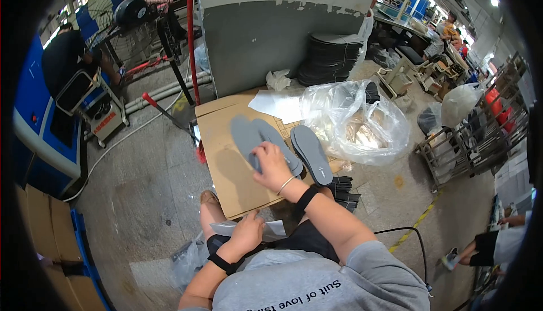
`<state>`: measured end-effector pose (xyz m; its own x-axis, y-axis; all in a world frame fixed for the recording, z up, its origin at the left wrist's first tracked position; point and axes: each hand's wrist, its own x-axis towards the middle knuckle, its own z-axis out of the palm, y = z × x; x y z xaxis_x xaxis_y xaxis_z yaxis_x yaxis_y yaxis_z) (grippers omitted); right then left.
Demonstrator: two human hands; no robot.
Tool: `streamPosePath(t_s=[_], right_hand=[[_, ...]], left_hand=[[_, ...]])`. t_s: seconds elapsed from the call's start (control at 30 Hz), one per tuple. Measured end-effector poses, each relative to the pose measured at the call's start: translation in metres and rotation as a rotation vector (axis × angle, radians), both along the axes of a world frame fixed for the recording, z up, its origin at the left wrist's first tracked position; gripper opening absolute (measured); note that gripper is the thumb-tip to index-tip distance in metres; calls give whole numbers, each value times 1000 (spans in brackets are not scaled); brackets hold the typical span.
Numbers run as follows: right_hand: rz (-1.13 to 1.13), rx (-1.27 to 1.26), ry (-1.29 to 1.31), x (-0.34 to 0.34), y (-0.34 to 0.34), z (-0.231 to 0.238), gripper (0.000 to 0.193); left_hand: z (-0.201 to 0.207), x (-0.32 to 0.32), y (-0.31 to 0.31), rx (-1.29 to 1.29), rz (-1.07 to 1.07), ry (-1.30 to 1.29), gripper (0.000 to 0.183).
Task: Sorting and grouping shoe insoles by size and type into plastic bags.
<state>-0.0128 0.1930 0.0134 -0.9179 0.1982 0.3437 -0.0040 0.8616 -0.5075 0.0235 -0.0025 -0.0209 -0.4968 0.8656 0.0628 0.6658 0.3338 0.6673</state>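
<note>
My right hand [272, 164] grips a grey insole [242, 134] over the cardboard; the insole's far end is smeared by motion. Just right of it, partly behind my hand, lies another grey insole [271, 133]. A small stack of grey insoles with dark undersides [311, 155] rests at the cardboard's right side. Close to my lap, my left hand [247, 233] has its fingers closed on a clear plastic bag [274, 230], which spreads to both sides of the hand at the cardboard's near edge.
The flat cardboard [223, 172] forms the work surface. A big clear bag [367, 130] of wrapped items sits at its right, with black insoles [345, 192] below. Dark stacked sheets [331, 59] lean by the pillar [266, 39]. A fan [130, 11], a metal rack [469, 135] and co-workers surround the area.
</note>
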Motion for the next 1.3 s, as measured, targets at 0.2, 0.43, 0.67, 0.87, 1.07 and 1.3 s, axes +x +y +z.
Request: streamPosePath(t_s=[0.2,0.43,0.67,0.87,1.07,1.3], right_hand=[[-28,-2,-86,28,32,10,44],[425,-825,-400,69,4,7,37],[145,-1274,-294,24,31,20,26],[-214,-1637,235,-44,94,23,36],[-255,-565,-163,-16,79,-28,51],[-481,-207,-400,-8,55,-50,66]], left_hand=[[28,-26,-5,-43,139,-196,16],[87,-67,11,-7,251,-219,15],[120,-64,12,490,448,406,17],[90,-53,17,406,292,208,18],[17,-84,43,331,368,-671,29],[-40,-131,105,241,470,-1381,33]])
